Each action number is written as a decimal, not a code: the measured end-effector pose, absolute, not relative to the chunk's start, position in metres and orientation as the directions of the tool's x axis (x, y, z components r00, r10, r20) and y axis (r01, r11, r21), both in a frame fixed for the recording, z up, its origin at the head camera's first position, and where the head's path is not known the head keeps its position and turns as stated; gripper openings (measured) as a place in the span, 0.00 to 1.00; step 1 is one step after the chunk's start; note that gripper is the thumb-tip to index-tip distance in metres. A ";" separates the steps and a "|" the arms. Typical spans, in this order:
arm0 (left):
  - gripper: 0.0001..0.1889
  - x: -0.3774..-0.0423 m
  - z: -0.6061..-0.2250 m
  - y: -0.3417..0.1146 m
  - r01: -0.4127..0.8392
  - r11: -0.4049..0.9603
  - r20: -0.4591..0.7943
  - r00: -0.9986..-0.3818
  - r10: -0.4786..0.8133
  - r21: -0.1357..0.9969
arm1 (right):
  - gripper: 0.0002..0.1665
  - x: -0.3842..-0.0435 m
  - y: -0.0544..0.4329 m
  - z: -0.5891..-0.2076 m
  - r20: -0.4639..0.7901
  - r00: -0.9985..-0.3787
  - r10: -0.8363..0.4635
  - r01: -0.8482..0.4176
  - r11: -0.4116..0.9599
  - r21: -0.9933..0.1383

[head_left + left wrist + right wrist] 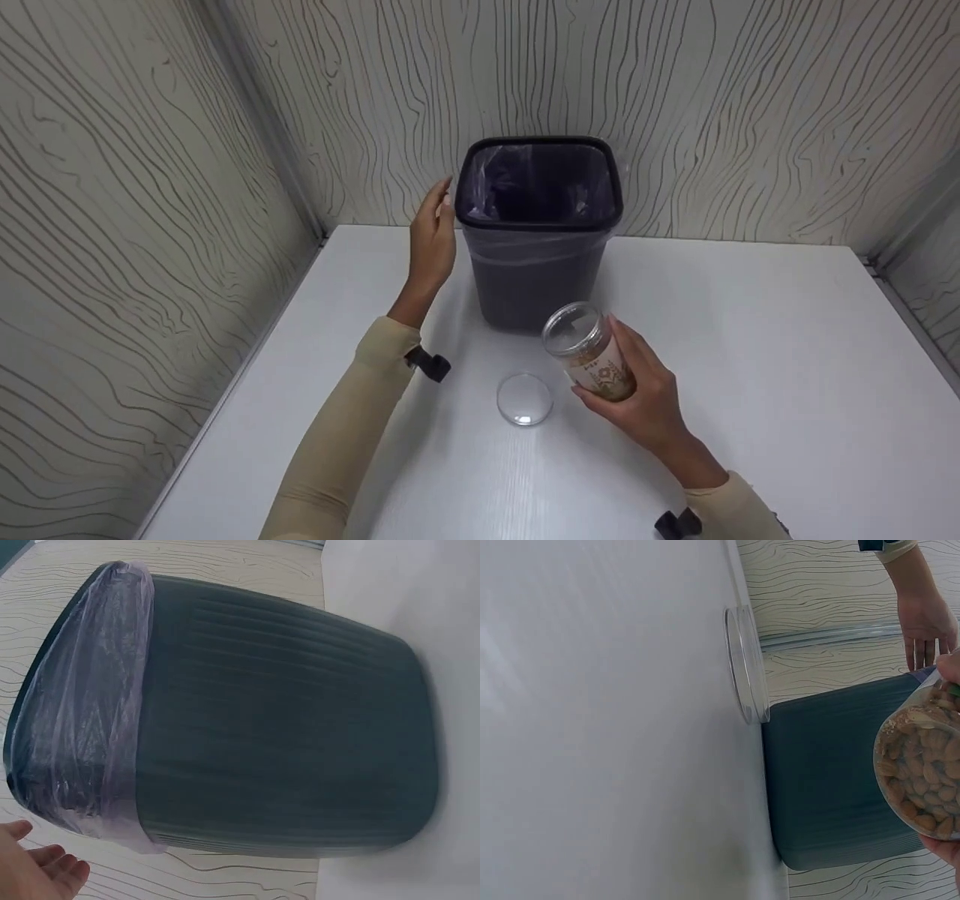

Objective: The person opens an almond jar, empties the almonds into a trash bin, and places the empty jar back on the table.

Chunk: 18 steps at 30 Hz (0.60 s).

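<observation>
My right hand grips a clear jar with a printed floral label, in front of the trash bin. The jar has no lid on and leans with its mouth toward the bin. Through its base, the right wrist view shows almonds inside. A round clear lid lies on the table, left of the jar. My left hand is held up along the left side of the dark trash bin, its fingers extended near the rim and holding nothing.
A thin translucent liner lines the bin and folds over its rim. The bin stands on a white table near the back. Walls with a wavy line pattern rise behind the table and on both sides.
</observation>
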<state>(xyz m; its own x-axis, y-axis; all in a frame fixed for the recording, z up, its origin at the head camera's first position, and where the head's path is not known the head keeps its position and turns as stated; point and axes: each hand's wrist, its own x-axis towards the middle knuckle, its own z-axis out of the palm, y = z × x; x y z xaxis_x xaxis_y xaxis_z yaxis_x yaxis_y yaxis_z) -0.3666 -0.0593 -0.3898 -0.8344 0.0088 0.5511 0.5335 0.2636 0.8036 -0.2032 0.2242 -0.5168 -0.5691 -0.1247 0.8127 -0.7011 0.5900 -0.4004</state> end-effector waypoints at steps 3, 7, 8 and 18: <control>0.25 -0.370 -0.384 -0.057 0.542 0.282 0.555 -0.831 0.038 0.792 | 0.64 -0.203 0.224 -0.516 0.815 -0.566 -0.125 -0.701 0.593 -0.396; 0.26 -0.374 -0.378 -0.053 0.556 0.310 0.560 -0.824 0.086 0.771 | 0.64 -0.203 0.224 -0.514 0.813 -0.569 -0.121 -0.700 0.590 -0.403; 0.26 -0.375 -0.377 -0.052 0.561 0.320 0.561 -0.822 0.100 0.764 | 0.64 -0.204 0.224 -0.514 0.813 -0.571 -0.119 -0.699 0.589 -0.405; 0.28 -0.370 -0.370 -0.048 0.525 0.510 0.506 -0.841 0.191 0.681 | 0.64 -0.203 0.225 -0.516 0.818 -0.563 -0.119 -0.704 0.587 -0.399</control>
<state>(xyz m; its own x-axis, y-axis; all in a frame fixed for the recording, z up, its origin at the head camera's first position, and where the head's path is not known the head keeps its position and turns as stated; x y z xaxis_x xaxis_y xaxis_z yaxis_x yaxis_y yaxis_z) -0.3703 -0.0476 -0.3701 -0.8413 0.1911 0.5057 0.5254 0.5095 0.6815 -0.2034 0.2253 -0.5157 -0.5630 -0.1192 0.8178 -0.7044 0.5868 -0.3994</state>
